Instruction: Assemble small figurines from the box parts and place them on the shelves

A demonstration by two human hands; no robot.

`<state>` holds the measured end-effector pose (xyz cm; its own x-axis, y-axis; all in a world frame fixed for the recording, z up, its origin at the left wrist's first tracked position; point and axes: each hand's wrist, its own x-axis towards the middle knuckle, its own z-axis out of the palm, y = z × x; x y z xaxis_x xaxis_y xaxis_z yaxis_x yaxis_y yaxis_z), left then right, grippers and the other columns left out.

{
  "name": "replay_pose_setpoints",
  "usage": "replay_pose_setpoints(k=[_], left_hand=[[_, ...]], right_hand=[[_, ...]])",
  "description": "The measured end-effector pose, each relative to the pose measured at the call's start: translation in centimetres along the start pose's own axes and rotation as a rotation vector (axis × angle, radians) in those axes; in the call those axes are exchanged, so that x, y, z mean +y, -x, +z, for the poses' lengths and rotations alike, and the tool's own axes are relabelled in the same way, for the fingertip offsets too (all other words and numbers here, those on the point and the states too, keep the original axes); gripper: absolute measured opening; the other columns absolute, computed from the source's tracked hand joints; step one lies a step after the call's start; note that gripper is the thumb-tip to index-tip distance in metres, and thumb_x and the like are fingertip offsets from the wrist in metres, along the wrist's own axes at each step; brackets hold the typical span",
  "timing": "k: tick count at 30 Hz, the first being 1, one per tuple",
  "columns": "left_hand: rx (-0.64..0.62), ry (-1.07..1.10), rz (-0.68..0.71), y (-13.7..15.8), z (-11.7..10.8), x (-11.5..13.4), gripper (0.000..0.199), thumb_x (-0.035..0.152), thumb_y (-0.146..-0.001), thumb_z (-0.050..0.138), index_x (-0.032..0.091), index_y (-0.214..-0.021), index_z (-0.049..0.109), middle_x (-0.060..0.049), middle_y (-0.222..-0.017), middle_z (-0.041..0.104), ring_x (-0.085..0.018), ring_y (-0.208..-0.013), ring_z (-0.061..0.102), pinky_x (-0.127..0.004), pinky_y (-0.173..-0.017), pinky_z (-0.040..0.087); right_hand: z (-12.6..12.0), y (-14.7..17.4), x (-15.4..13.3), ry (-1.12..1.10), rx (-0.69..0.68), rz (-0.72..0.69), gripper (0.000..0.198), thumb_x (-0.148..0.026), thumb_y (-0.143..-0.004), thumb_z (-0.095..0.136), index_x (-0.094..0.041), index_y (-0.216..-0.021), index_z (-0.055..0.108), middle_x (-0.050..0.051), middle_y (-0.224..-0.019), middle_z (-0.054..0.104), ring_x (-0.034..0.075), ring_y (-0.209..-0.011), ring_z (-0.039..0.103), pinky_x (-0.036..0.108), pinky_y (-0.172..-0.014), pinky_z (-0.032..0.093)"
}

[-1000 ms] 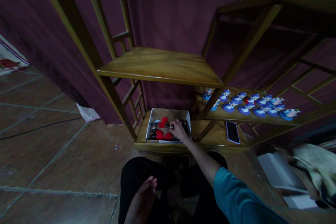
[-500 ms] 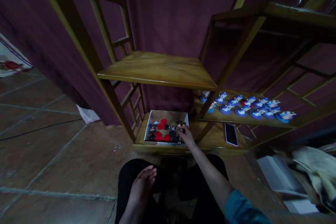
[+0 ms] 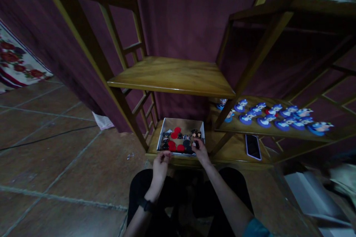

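Observation:
A shallow white cardboard box (image 3: 185,121) holds small figurines with dark hats, red discs (image 3: 171,146) and dark discs (image 3: 187,143). My right hand (image 3: 201,153) is at its front right corner, thumb and fingers closed on a small dark-capped figurine (image 3: 194,144), partly hidden by the fingers. By the front left edge of the box is my left hand (image 3: 160,163), its fingers loosely curved and apart from the thumb, with nothing visible in it. More figurines lie at the left (image 3: 165,137) and back right (image 3: 196,133) of the box.
The box stands on the bottom board of a wooden shelf unit, under a higher board (image 3: 172,76). Several blue-and-white figurines (image 3: 267,120) stand on the right shelf, above a phone (image 3: 253,146). A white box (image 3: 313,192) lies on the floor at right.
My left hand has risen from over my lap to the front edge of the box. My right hand has shifted slightly down and toward me within the box. The view has swung a little left.

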<state>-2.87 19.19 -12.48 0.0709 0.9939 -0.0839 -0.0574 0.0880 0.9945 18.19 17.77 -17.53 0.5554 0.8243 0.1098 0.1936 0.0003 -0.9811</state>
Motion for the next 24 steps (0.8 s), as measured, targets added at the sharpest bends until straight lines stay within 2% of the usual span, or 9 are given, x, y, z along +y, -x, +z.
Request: replay_pose_setpoints(k=[3, 5, 9, 13, 16, 19, 21, 24], left_hand=[[-0.06, -0.297, 0.142, -1.6, 1.9, 0.3, 0.016, 0.025, -0.075, 0.051, 0.016, -0.081, 0.062, -0.004, -0.076, 0.066, -0.017, -0.073, 0.06, -0.029, -0.07, 0.046], [-0.113, -0.472, 0.187, -2.6, 3.2, 0.6, 0.018, 0.021, -0.078, 0.046, 0.016, -0.084, 0.062, -0.005, -0.08, 0.067, -0.016, -0.076, 0.061, -0.029, -0.073, 0.045], [-0.2, -0.615, 0.182, -4.7, 6.1, 0.7, 0.019, 0.017, -0.078, 0.046, 0.017, -0.085, 0.063, -0.006, -0.085, 0.068, -0.017, -0.079, 0.061, -0.029, -0.076, 0.044], [-0.294, -0.754, 0.13, -6.4, 8.8, -0.1, 0.017, 0.014, -0.077, 0.049, 0.017, -0.083, 0.065, -0.008, -0.083, 0.068, -0.019, -0.081, 0.062, -0.029, -0.074, 0.043], [-0.313, -0.833, 0.084, -6.9, 10.0, -1.0, 0.018, 0.01, -0.074, 0.051, 0.015, -0.086, 0.064, -0.011, -0.09, 0.066, -0.021, -0.087, 0.061, -0.03, -0.077, 0.043], [-0.314, -0.858, 0.065, -7.0, 10.4, -1.8, 0.028, 0.004, -0.068, 0.053, 0.015, -0.092, 0.061, -0.013, -0.104, 0.061, -0.022, -0.096, 0.058, -0.031, -0.081, 0.041], [-0.31, -0.834, 0.07, -7.0, 10.5, -2.1, 0.034, 0.001, -0.063, 0.055, 0.016, -0.093, 0.059, -0.012, -0.111, 0.057, -0.022, -0.102, 0.055, -0.031, -0.084, 0.04], [-0.282, -0.74, 0.083, -7.0, 10.4, -2.2, 0.035, -0.001, -0.059, 0.056, 0.017, -0.089, 0.059, -0.011, -0.108, 0.057, -0.022, -0.104, 0.052, -0.03, -0.086, 0.038]], right_hand=[[-0.2, 0.0, 0.0, -0.008, -0.005, -0.009, 0.035, -0.023, -0.064, 0.057, -0.021, -0.1, 0.059, 0.001, -0.092, 0.065, 0.019, -0.083, 0.06, 0.032, -0.078, 0.047], [-0.2, 0.1, -0.1, -0.011, -0.001, -0.013, 0.035, -0.023, -0.066, 0.056, -0.022, -0.1, 0.059, 0.001, -0.091, 0.065, 0.019, -0.083, 0.06, 0.033, -0.078, 0.047], [-0.1, 0.3, -0.5, -0.016, 0.028, -0.02, 0.035, -0.024, -0.068, 0.055, -0.022, -0.103, 0.058, 0.002, -0.093, 0.065, 0.019, -0.086, 0.06, 0.032, -0.076, 0.048], [-0.1, 0.6, -0.9, -0.037, 0.058, 0.016, 0.039, -0.025, -0.069, 0.053, -0.023, -0.108, 0.056, 0.002, -0.094, 0.065, 0.019, -0.081, 0.061, 0.03, -0.066, 0.052], [-0.2, 0.8, -1.1, -0.06, 0.06, 0.067, 0.042, -0.027, -0.071, 0.052, -0.023, -0.113, 0.053, 0.003, -0.092, 0.065, 0.018, -0.072, 0.061, 0.029, -0.056, 0.052], [-0.2, 0.9, -1.1, -0.065, 0.051, 0.086, 0.045, -0.028, -0.071, 0.051, -0.022, -0.115, 0.052, 0.004, -0.094, 0.064, 0.018, -0.07, 0.061, 0.028, -0.051, 0.052], [-0.2, 0.9, -1.1, -0.063, 0.041, 0.089, 0.045, -0.029, -0.071, 0.051, -0.022, -0.115, 0.051, 0.004, -0.095, 0.064, 0.018, -0.07, 0.061, 0.028, -0.051, 0.052], [-0.1, 0.9, -1.2, -0.062, 0.04, 0.078, 0.044, -0.028, -0.071, 0.051, -0.023, -0.115, 0.052, 0.005, -0.098, 0.063, 0.018, -0.071, 0.061, 0.028, -0.05, 0.052]])
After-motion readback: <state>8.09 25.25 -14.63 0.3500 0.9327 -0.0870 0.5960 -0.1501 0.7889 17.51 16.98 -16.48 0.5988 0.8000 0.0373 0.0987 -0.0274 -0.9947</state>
